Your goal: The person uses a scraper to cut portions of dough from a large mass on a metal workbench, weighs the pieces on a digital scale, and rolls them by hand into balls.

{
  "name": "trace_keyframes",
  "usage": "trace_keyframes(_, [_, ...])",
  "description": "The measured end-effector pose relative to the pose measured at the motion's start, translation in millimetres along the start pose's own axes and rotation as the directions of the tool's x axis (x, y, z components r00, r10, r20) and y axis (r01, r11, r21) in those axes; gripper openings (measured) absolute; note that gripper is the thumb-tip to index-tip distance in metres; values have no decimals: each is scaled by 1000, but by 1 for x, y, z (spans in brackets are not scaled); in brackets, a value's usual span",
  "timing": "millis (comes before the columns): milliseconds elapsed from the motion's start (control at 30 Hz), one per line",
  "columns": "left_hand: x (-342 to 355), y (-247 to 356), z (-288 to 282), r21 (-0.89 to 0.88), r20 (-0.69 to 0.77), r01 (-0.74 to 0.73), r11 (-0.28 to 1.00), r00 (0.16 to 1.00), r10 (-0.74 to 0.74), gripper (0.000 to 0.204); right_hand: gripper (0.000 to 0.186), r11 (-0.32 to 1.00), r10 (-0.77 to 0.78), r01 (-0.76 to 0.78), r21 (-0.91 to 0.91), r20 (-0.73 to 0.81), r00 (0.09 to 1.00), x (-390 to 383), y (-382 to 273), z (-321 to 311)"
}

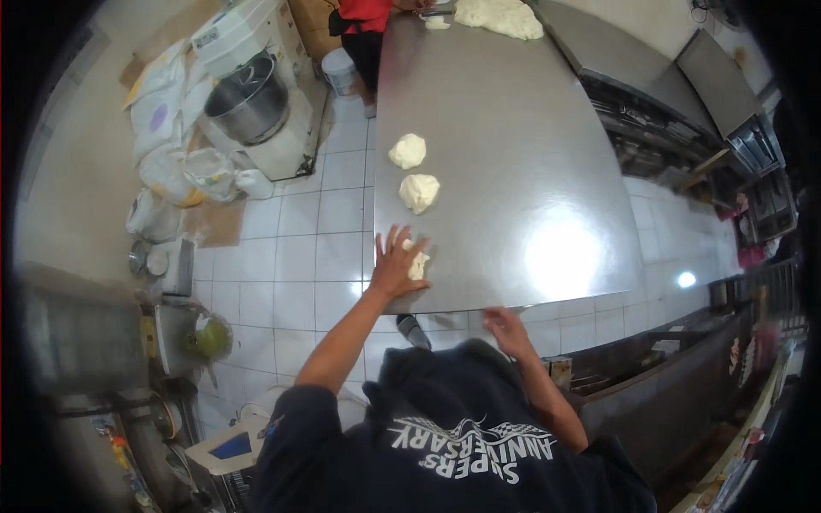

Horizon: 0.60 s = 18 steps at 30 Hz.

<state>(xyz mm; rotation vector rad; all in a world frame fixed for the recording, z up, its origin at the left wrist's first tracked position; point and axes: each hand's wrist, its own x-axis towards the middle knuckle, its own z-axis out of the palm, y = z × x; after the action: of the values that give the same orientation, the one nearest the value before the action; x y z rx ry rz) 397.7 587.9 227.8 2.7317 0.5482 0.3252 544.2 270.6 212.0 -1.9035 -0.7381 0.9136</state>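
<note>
Dough under the palm at the counter's near edge

Dough piece [417, 263] lies at the near left corner of the steel counter [513, 154], with the left hand [395, 267] pressed flat over it, fingers [395, 238] spread and released rather than clenched, covering its left side. The right hand [506, 330] hangs just off the counter's front edge, blurred, loosely curled and holding nothing. Two more dough pieces [419, 191] and [408, 150] sit in a row farther up the same side, apart from each other. A large dough mass [500, 17] rests at the far end beside another person in red [363, 26]. The piece looks soft, light and probably tacky, likely to sag or stretch if pinched; cupping it from the sides with the whole palm seems the safer hold. A mixer bowl [250, 107] stands on the tiled floor to the left.
</note>
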Motion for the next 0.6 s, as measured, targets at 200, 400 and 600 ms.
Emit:
trace_keyframes(200, [15,-26,27,-203,-114,-206,957,976,185,42,35,996,-65,64,68,10,998,76,-54,18])
trace_keyframes(400, [-7,-19,34,-345,-313,-29,938,946,-86,16,43,943,-264,269,-194,51,963,179,-109,38])
trace_keyframes(600, [-34,-14,20,-358,-315,23,934,938,-144,42,84,520,-525,445,-729,138,840,267,-144,71])
